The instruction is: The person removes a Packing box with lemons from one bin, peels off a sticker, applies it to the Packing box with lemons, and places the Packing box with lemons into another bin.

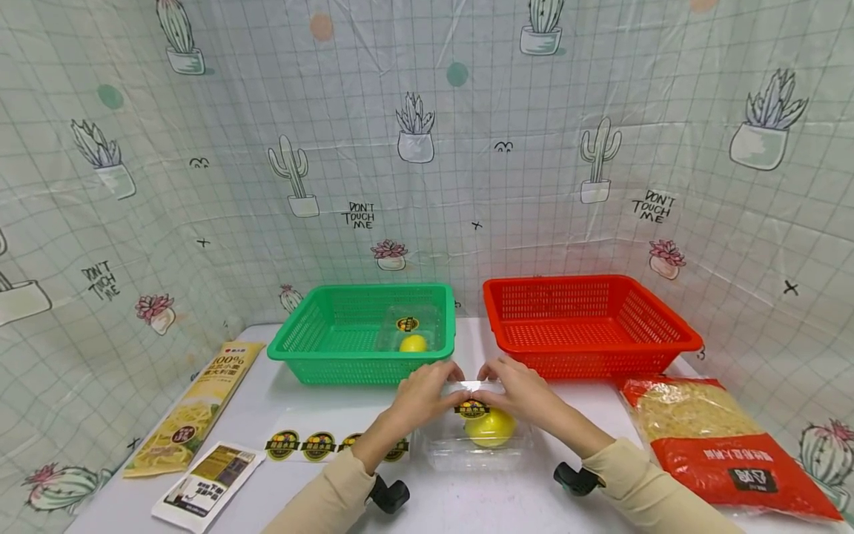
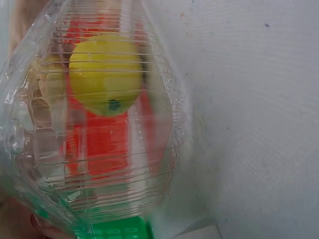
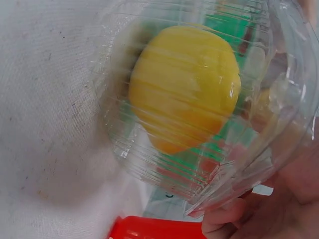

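A clear plastic clamshell box (image 1: 470,461) stands on the white table with a yellow lemon (image 1: 490,429) inside. A round black-and-gold fruit sticker (image 1: 471,408) is on its top. My left hand (image 1: 425,391) grips the left part of the box's far edge, thumb on top and fingers bent over the far side. On the right part of that edge my right hand (image 1: 523,391) grips in the same way, the two thumbs nearly meeting. Through the ribbed plastic the lemon (image 3: 184,87) shows large in the right wrist view.
Behind stand a green basket (image 1: 363,367), holding another clear box (image 1: 394,330) with a lemon, and a red basket (image 1: 580,363). A strip of round stickers (image 1: 317,446), a noodle pack (image 1: 193,415) and a white pouch (image 1: 208,486) lie left; a red pasta bag (image 1: 727,452) lies right.
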Demonstrator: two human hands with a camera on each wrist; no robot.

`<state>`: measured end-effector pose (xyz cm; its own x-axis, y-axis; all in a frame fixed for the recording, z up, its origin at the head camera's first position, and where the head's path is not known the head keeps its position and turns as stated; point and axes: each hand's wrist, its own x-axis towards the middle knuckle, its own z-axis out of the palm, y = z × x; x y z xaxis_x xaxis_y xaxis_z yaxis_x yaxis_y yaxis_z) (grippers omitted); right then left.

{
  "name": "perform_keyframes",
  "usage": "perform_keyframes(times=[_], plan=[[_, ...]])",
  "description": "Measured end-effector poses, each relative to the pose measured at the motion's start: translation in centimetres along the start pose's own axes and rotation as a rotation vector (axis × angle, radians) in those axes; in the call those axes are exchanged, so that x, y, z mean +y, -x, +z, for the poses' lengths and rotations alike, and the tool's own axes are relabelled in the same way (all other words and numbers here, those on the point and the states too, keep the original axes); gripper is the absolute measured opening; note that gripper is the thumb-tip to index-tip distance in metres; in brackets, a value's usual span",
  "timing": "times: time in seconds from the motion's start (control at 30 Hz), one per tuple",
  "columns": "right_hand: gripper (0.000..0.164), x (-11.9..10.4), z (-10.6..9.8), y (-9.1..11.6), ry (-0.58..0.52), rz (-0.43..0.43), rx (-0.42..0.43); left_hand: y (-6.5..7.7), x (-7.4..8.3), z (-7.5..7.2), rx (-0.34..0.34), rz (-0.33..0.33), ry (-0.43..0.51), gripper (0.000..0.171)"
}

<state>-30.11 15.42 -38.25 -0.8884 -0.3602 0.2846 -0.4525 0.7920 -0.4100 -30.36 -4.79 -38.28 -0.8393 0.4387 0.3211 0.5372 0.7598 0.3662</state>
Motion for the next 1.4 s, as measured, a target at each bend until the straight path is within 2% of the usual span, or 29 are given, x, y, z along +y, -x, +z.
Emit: perform_keyframes(times=[0.13, 0.37, 0.63, 0.9, 1.13, 1.27, 1.4], plan=[[0.025, 0.1, -0.2, -0.1, -0.028, -0.005, -0.022, -0.1, -0.3, -0.2, -0.034, 0.009, 0.042, 0.024], [0.036, 0.8, -1.3, 0.3, -0.144, -0.085, -0.087, -0.1, -1.1, -1.0, -0.132, 0.069, 0.208, 0.034], [0.051, 1.0, -1.6, 0.6, -0.145, -0.087, -0.151, 0.1, -1.4, -1.7, -0.226, 0.061, 0.224, 0.052], [0.067, 0.7, -1.0, 0.8, -0.121, -0.045, -0.145, 0.6, -1.2, -1.2, -0.217, 0.005, 0.188, 0.064], [0.071, 0.3, -0.9, 1.1, -0.082, -0.022, -0.121, 0.9, -0.9, -1.3, -0.197, 0.011, 0.15, 0.065], [0.071, 0.3, -1.1, 1.3, -0.084, -0.017, -0.124, 1.2, -0.9, -1.4, -0.218, 0.011, 0.162, 0.065], [0.072, 0.4, -1.3, 1.8, -0.1, -0.017, -0.128, 1.5, -1.2, -1.7, -0.241, -0.001, 0.219, 0.067]])
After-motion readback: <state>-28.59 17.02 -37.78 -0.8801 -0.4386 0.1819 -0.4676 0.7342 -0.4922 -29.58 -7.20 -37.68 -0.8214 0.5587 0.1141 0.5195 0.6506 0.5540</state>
